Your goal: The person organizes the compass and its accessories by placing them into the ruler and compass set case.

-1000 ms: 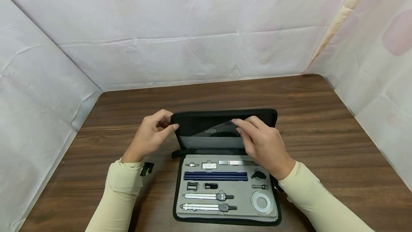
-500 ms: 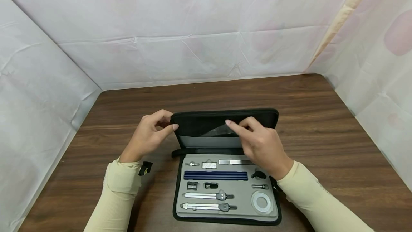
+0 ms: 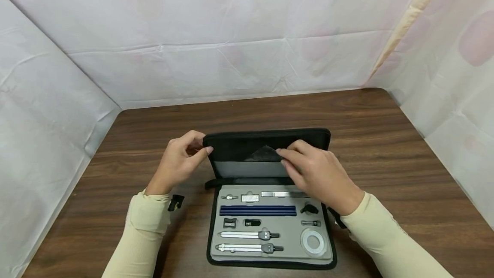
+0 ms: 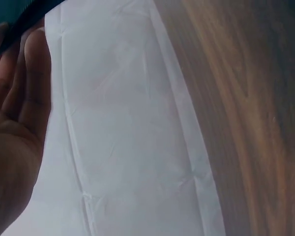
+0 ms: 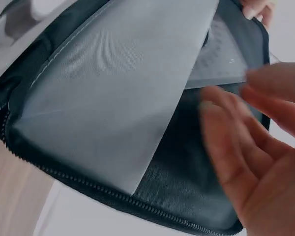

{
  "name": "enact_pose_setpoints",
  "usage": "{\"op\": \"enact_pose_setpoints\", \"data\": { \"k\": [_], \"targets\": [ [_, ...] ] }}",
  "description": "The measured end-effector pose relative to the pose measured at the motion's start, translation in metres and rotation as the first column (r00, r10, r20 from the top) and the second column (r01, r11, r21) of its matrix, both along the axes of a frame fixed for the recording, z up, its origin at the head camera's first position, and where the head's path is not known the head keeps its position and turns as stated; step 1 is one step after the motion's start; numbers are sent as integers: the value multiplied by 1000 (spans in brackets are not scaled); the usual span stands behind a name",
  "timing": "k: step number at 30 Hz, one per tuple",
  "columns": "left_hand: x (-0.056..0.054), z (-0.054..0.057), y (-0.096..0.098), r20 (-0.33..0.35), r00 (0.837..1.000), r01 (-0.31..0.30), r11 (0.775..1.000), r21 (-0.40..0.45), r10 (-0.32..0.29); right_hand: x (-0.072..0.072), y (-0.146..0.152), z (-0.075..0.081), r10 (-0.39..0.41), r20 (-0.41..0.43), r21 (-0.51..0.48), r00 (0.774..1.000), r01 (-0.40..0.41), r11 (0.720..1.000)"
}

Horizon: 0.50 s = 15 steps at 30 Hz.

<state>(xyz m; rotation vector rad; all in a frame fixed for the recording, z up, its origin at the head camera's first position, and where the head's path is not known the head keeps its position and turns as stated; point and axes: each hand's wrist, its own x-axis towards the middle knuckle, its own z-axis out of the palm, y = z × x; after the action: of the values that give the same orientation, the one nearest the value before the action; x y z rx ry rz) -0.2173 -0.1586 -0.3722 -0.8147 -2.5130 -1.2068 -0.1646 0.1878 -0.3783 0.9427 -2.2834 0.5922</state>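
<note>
A black zip case (image 3: 212,226) lies open on the table, its lid (image 3: 239,144) tilted up. At the lid's upper left edge, my left hand (image 3: 181,160) grips the rim between thumb and fingers. A clear plastic set square (image 5: 219,59) with curved scale markings sticks partly out of the grey lid pocket (image 5: 118,88); the pocket hides its lower part. My right hand (image 3: 314,173) has thumb and index finger at the set square's edge, seeming to pinch it. The fingers are blurred in the right wrist view.
The grey tray (image 3: 287,228) holds two compasses (image 3: 247,235), blue pencils (image 3: 257,210), a sharpener (image 3: 230,223), an eraser (image 3: 250,198), a white ring-shaped piece (image 3: 312,243) and small parts. Brown tabletop (image 3: 154,123) surrounds the case. White sheeting (image 3: 231,72) hangs behind and at both sides.
My right index finger went from the set square's raised corner to pointing across it, then back beside the thumb. The set square stands lower in the pocket than a second ago. My left hand stays.
</note>
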Motion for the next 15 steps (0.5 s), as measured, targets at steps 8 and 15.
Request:
{"op": "enact_pose_setpoints", "data": {
  "k": [8,15],
  "targets": [
    [-3,-5,2,-174,976,-118,990,73,129,-11,20,8,-189,29,-252,981,191,949],
    [-6,-8,-1,-244,960,-107,986,129,136,-19,28,3,-237,253,-280,938,306,910]
  ]
}}
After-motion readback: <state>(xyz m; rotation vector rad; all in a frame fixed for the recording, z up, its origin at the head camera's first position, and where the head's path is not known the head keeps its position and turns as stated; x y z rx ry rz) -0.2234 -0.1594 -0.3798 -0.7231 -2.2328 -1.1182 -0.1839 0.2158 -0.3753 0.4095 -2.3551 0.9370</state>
